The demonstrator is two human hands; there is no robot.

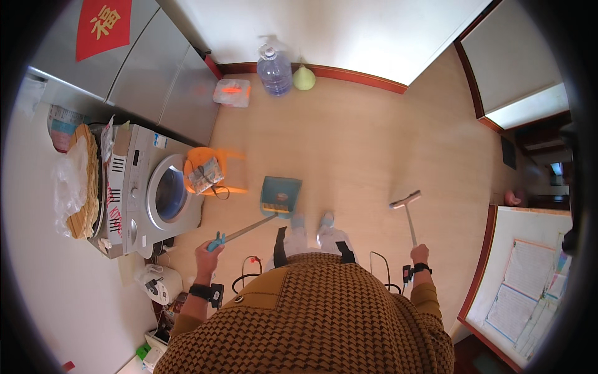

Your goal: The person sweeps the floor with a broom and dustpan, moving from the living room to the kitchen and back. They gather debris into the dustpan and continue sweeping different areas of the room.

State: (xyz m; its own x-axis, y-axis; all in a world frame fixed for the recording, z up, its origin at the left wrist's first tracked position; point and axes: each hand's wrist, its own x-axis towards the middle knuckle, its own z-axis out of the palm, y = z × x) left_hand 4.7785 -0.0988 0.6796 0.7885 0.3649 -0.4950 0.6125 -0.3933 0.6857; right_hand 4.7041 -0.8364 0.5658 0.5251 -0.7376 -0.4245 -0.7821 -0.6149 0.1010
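Left of the person's shoes [311, 220], the left hand [207, 252] grips the dustpan [280, 195] handle, pan flat just ahead; right of them, the right hand [419, 254] clasps the broom [406, 201]; sweeping looks barely begun, no visible debris in the pan

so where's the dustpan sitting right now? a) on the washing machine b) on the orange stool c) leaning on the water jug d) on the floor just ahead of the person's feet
d: the teal dustpan rests flat on the wooden floor just ahead of the feet, its long handle in the left hand.
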